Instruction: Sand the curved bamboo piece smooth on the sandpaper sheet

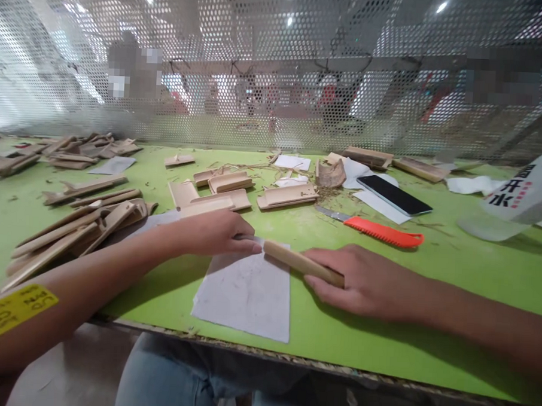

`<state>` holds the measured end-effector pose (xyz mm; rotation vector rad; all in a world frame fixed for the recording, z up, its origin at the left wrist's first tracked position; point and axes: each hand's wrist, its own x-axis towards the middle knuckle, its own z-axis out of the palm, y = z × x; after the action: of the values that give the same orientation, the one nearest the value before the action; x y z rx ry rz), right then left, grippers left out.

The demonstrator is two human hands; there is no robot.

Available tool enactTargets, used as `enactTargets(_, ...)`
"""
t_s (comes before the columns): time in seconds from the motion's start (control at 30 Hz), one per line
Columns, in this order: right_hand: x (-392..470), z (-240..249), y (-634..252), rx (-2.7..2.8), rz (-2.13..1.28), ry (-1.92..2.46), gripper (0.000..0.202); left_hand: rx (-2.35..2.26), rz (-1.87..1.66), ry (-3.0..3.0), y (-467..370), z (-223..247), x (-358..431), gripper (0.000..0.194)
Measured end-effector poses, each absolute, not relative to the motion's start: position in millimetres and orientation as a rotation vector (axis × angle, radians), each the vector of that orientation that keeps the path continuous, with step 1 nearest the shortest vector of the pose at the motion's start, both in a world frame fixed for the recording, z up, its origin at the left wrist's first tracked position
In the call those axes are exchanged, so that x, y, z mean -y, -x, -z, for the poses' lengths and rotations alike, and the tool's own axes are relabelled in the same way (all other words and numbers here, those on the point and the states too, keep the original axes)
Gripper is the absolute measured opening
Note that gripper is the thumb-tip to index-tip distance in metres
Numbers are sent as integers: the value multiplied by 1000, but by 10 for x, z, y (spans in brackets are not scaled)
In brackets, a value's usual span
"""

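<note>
In the head view, my right hand wraps round the near end of a narrow bamboo piece, holding it at a slant. The far end of that piece lies over the upper right of a white sheet, close to my left thumb. My left hand rests at the sheet's far edge, thumb stretched out and the other fingers curled under. What those fingers hold, if anything, is hidden. Just beyond my right hand lies a knife with an orange handle, its blade pointing left.
Split bamboo pieces are piled on the left; more bamboo pieces lie ahead among shavings. A phone and a plastic bottle stand to the right. A perforated screen rises behind the green table, whose front edge is rough.
</note>
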<state>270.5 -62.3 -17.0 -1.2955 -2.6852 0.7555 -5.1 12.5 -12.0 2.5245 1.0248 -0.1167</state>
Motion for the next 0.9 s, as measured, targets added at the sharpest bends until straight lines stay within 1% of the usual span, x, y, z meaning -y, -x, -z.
enactTargets(0.07,616,142,-2707,2614,-756,1383,19,-1019,109,-2523,55,114,-123,49)
enactTargets(0.1,620,126,-2708,2613,-811,1377,20,-1008,103,-2529,57,111,-120,49)
enactTargets(0.23,642,101,-2720,2693,-1082,1200,23,-988,101,-2537,50,107,-109,47)
enactTargets(0.27,637,110,-2726,2684,-1064,1209,22,-999,104,-2531,46,108,-107,48)
enactTargets(0.4,607,154,-2721,2537,-822,1406,11,-1030,114,-2523,41,113,-107,50)
enactTargets(0.57,611,161,-2686,2716,-923,1189,12,-1008,128,-2526,58,140,-127,47)
enactTargets(0.73,563,149,-2725,2576,-803,1354,11,-999,80,-2518,66,155,-137,49)
enactTargets(0.83,611,132,-2725,2663,-969,1186,16,-974,72,-2502,76,141,-130,49)
enactTargets(0.9,635,125,-2725,2705,-1014,1121,19,-977,71,-2502,75,129,-121,49)
